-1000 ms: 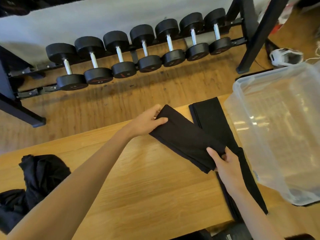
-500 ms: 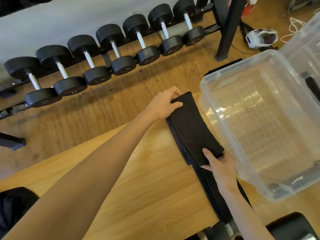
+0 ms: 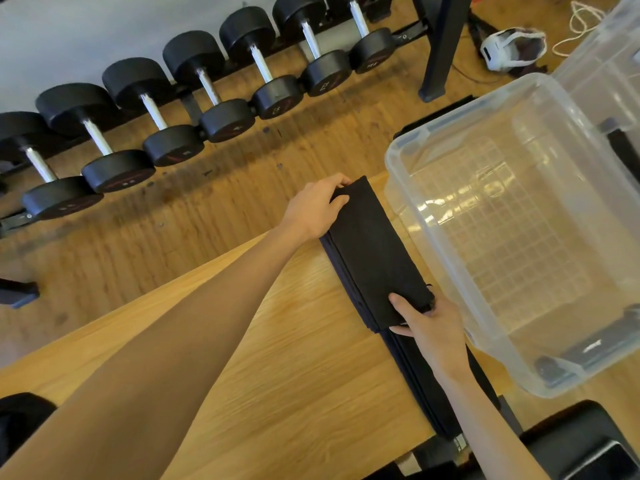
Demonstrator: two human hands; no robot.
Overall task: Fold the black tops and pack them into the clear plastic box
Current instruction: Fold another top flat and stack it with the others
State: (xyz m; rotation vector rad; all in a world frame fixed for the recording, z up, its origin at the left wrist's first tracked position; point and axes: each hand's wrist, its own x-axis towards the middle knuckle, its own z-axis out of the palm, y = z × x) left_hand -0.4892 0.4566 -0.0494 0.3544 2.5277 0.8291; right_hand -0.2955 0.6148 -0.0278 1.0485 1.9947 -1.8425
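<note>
As seen from the head view, with the clear plastic box taken as the landmark:

Folded top: a black top (image 3: 375, 251), folded into a long narrow matte strip of soft fabric, is held just beside the clear plastic box (image 3: 512, 216), along its left wall and apart from it.

Lower garment: a second folded black top (image 3: 415, 375) is laid on the table under the held one, running toward the near table edge, left of the box.

Left hand: the far end of the strip is pinched by the left hand (image 3: 313, 211), thumb on top and fingers curled over the end.

Right hand: the near end is gripped by the right hand (image 3: 431, 329), thumb laid on the fabric and fingers curled beneath.

Box: a rectangular tub of transparent plastic with rounded corners and a thick rim is seen; a grid pattern is moulded into its floor.

Table: a light wooden table (image 3: 277, 358) with straight grain is seen; bare surface is left open to the left of the tops.

Edges: the far table edge is met by the strip's far end.

Beyond the box: black dumbbells (image 3: 180, 109) with metal handles are racked along the wooden floor.

Writing: faint marks are seen on the dumbbell ends, too blurred to be read.
</note>
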